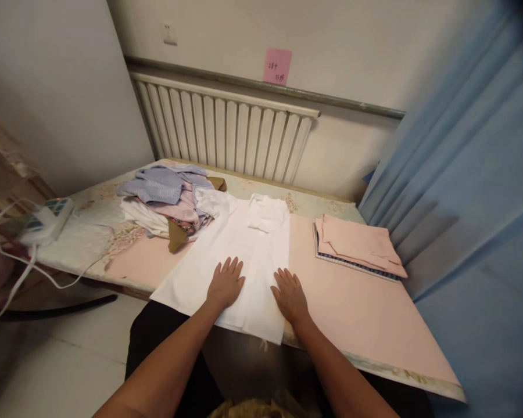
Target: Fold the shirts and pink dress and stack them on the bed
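White garment (244, 249), item one: it is lying spread flat along the near edge of the table (366, 325), straight ahead of me at twelve o'clock. Its hem is hanging slightly over the edge, and a small part is turned in on itself near the far end.

Left hand (224, 285): I am pressing it palm down on the garment's near half, fingers spread wide, clasping nothing.

Right hand (290, 297): I am laying it flat in the same way just beside the garment's right edge, fingers open, gripping nothing.

Heap of clothes (169, 200), at ten o'clock: it is sitting loose and unsorted, touching the white garment's far left corner. A blue striped shirt (157, 184) is lying on top, with pink, white and olive pieces showing beneath.

Folded pink stack (357, 244), at two o'clock: it is resting squared up, apart from the garment, with a dark checked edge showing under it.

White device (47, 220), at nine o'clock: its cable is trailing off the table's left end.

Radiator (222, 130) and pink note (277, 66), at twelve o'clock, are showing on the wall behind. A blue curtain (470, 203) is hanging at three o'clock.

Progress, as I am judging it: the small stack is looking finished, the white garment is flattened but barely folded, and the heap, the larger share, is waiting.
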{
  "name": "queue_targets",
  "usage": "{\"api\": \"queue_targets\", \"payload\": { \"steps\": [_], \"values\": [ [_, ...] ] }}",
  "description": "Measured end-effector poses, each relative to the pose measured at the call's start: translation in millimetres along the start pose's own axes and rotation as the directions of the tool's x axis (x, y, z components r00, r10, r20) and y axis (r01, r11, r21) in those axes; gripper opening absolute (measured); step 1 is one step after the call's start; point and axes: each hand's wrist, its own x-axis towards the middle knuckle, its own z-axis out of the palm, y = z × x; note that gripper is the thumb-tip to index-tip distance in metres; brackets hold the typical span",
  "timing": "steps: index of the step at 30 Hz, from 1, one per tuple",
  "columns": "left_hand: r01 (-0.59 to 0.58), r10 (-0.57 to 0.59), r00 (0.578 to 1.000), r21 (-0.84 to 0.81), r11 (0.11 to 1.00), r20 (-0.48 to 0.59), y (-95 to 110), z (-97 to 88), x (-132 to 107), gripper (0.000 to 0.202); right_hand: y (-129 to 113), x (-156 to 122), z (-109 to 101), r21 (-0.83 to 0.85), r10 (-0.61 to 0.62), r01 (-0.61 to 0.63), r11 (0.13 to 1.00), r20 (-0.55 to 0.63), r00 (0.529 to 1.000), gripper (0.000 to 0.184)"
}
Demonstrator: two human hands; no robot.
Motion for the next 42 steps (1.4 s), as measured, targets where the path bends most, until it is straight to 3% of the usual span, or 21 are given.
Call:
{"api": "queue_targets", "payload": {
  "steps": [9, 42],
  "values": [
    [0.006, -0.006, 1.0, 0.002, 1.0, 0.014, 1.4, -5.1, -0.8, 0.052, -1.2, -0.9, -0.3, 0.01, 0.003, -0.003, 1.0, -0.005, 1.0, 0.04],
    [0.012, -0.012, 1.0, 0.001, 1.0, -0.016, -3.2, 5.1, -3.3, 0.053, 1.2, -2.3, 6.1, -0.075, -0.061, 0.06, 0.995, -0.011, 0.998, 0.041]
  ]
}}
